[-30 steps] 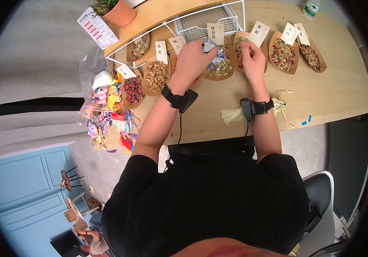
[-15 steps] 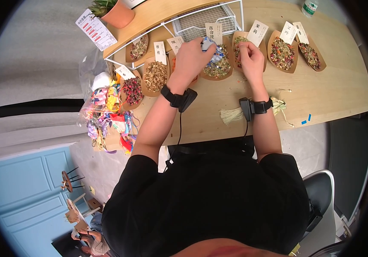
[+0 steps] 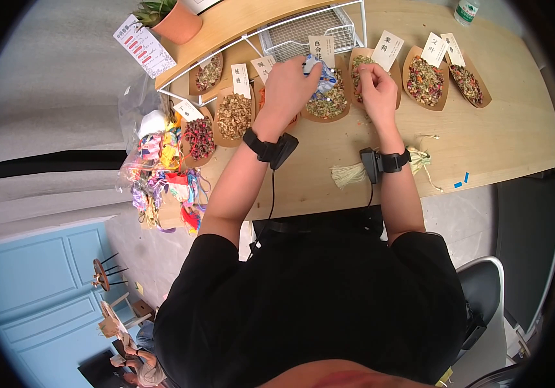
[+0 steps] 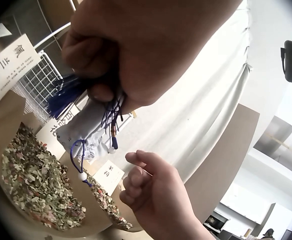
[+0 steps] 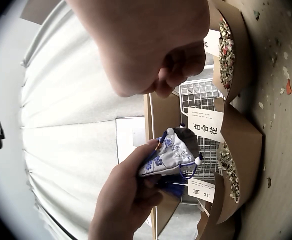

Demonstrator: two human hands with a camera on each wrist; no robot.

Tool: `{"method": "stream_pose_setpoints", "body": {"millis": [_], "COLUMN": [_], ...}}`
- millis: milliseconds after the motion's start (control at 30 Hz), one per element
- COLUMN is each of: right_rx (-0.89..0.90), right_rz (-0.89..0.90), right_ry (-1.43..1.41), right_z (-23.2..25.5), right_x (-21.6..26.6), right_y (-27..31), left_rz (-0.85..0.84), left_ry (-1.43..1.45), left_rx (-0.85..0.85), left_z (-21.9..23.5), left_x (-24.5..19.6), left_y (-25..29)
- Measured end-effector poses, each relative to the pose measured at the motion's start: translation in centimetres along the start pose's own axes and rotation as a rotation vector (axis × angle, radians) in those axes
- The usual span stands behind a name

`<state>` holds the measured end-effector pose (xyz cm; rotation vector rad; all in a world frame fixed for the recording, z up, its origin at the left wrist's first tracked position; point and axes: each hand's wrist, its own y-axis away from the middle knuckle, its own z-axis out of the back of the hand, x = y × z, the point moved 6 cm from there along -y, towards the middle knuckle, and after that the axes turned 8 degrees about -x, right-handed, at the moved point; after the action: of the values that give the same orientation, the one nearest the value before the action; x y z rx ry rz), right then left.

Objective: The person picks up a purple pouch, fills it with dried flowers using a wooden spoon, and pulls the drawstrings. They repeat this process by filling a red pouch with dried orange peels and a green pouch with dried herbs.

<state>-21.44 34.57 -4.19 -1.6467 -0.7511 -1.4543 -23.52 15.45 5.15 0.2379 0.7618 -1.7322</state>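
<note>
My left hand grips a small white drawstring sachet with blue flowers, blue cords, white beads and a dark blue tassel. The sachet hangs over a paper tray of dried herbs, and its mouth faces away from the palm in the right wrist view. To its right, my right hand is raised above the neighbouring herb tray, fingers curled and thumb against the index finger. I cannot tell whether a few herbs are between those fingertips.
More labelled herb trays line the table on both sides, among them reddish buds and brown pieces. Behind stand a wire basket and wooden shelf. Colourful pouches lie left; a pale tassel is near my right wrist.
The sachet has turned slightly in my left hand, showing more of its patterned side. My right hand stays almost in place above its tray.
</note>
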Motion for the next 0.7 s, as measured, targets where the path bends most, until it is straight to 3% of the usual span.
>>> {"method": "stream_pose_setpoints", "body": {"millis": [433,700], "right_rx": [-0.01,-0.001], "right_rz": [0.064,0.193], "right_ry": [0.005,0.109], "right_z": [-0.2,-0.5], "right_x": [0.2,1.9], "right_y": [0.2,1.1], "left_rz": [0.023,0.041], "left_ry": [0.023,0.041], "left_rx": [0.017,0.003], "left_z": [0.2,0.1], "left_x": [-0.7,-0.5], "left_y": [0.2,0.1]}}
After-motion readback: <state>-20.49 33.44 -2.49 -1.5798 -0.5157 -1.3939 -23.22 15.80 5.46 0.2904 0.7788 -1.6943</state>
